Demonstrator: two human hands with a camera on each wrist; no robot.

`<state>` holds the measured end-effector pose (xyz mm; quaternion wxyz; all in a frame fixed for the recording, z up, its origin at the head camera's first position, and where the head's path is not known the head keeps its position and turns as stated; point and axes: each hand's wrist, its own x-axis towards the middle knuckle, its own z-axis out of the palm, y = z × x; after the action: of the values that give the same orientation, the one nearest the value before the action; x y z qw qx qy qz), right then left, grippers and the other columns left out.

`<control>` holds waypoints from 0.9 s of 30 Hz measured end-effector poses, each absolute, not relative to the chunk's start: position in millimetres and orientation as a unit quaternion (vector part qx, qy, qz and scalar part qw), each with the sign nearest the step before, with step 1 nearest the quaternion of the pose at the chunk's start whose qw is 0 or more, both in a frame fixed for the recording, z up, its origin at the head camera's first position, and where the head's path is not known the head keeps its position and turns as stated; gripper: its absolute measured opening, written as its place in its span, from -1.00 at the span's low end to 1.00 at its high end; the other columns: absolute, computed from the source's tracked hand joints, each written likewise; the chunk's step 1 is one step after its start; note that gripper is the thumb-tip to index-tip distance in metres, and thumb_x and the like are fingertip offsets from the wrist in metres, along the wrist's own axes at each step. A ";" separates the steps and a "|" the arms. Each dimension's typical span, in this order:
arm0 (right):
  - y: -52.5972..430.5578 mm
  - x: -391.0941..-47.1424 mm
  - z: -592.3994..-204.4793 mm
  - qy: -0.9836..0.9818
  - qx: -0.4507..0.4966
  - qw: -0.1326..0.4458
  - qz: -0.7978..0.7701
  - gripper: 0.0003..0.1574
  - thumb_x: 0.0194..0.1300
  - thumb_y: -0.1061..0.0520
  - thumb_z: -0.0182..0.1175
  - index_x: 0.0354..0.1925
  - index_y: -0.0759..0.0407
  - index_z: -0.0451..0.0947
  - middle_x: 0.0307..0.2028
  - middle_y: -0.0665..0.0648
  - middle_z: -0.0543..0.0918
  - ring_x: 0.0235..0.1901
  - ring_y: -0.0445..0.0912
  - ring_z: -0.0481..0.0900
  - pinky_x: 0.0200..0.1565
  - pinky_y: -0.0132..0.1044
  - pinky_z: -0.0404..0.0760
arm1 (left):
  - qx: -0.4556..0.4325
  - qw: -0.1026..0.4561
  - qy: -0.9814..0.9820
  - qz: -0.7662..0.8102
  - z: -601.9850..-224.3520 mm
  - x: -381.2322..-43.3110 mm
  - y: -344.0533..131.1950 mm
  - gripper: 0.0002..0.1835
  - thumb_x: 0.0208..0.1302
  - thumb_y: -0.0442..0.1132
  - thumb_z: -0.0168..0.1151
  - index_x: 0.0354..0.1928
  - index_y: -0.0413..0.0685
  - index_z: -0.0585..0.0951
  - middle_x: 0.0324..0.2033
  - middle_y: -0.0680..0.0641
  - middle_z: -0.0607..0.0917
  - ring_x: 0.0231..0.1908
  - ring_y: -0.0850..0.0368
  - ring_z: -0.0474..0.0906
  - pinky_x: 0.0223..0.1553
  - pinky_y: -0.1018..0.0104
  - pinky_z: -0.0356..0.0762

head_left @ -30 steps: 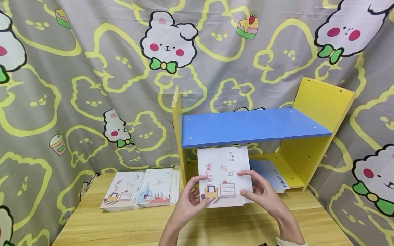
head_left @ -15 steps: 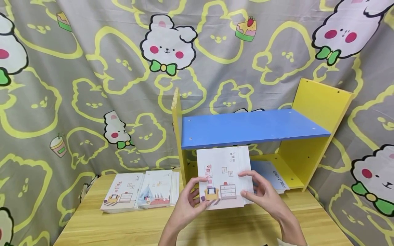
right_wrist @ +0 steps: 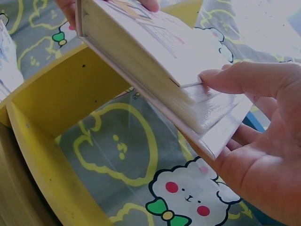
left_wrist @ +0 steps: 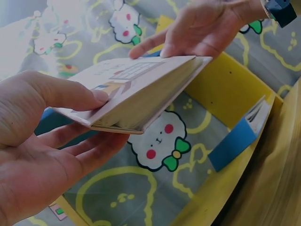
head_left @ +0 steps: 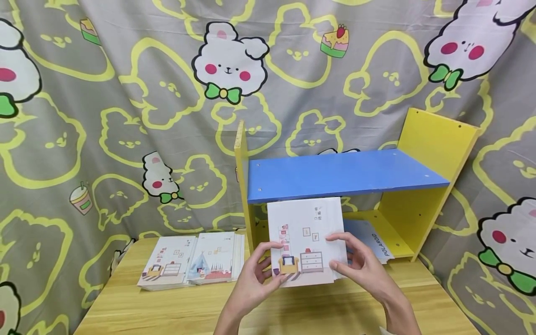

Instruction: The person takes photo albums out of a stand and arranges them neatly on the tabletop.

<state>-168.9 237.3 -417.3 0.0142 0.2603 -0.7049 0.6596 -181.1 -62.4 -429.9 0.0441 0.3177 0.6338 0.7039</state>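
A thick white photo album (head_left: 297,237), its cover drawn with a yellow armchair and a chest of drawers, is held tilted in front of the shelf. My left hand (head_left: 256,273) pinches its left side, thumb on the cover and fingers underneath. At the opposite side my right hand (head_left: 363,265) grips it, the thumb on the front and the fingers behind. Cream page edges of the album (left_wrist: 155,101) show in the left wrist view. In the right wrist view, my right thumb presses at the cover's edge, where glossy page sleeves of the album (right_wrist: 207,110) show.
A yellow shelf unit with a blue board (head_left: 339,172) stands behind the hands. On its lower level lies a blue album (head_left: 366,235) lettered POLAROID. Left of the unit, two piles of white albums, an armchair pile (head_left: 167,260) and a tent pile (head_left: 213,256), lie on the wooden table (head_left: 167,311).
The album's cover has shifted right over the strip of pages that showed beside it, and my right hand has moved slightly right with it. My left hand keeps its grip.
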 end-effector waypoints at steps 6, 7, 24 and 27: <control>236.2 -166.1 -413.4 -0.704 0.268 0.017 0.657 -0.36 0.41 0.40 0.23 0.38 0.26 0.32 0.24 0.34 0.47 0.05 0.14 0.67 -0.09 0.04 0.76 | 0.330 0.036 0.630 0.703 -426.0 -177.6 -64.4 -0.34 0.28 -0.52 0.36 0.37 -0.05 0.38 0.35 -0.27 0.35 0.21 -0.15 0.55 0.12 0.11 0.66; 235.9 -165.5 -412.8 -0.703 0.270 0.017 0.657 -0.36 0.41 0.40 0.23 0.38 0.26 0.31 0.24 0.34 0.46 0.06 0.14 0.67 -0.09 0.04 0.76 | 0.333 0.034 0.628 0.703 -425.2 -177.2 -64.6 -0.34 0.28 -0.53 0.36 0.38 -0.06 0.38 0.35 -0.28 0.35 0.21 -0.16 0.55 0.12 0.11 0.65; 228.1 -156.9 -402.6 -0.704 0.271 0.037 0.656 -0.36 0.39 0.43 0.23 0.37 0.28 0.32 0.25 0.22 0.49 0.05 0.13 0.67 -0.09 0.05 0.76 | 0.348 0.012 0.633 0.692 -414.4 -170.9 -71.1 -0.32 0.26 -0.56 0.34 0.38 -0.05 0.39 0.34 -0.26 0.38 0.22 -0.17 0.55 0.15 0.07 0.64; 226.2 -156.1 -401.4 -0.704 0.267 0.039 0.657 -0.35 0.39 0.43 0.23 0.37 0.28 0.32 0.26 0.18 0.48 0.06 0.12 0.67 -0.10 0.05 0.76 | 0.351 0.010 0.631 0.692 -413.1 -171.3 -72.6 -0.31 0.26 -0.56 0.35 0.39 -0.06 0.39 0.34 -0.27 0.38 0.23 -0.17 0.54 0.16 0.06 0.63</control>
<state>-156.1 226.2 -401.4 0.0394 0.2669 -0.7039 0.6570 -171.3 -72.6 -413.1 0.0098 0.3512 0.6311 0.6916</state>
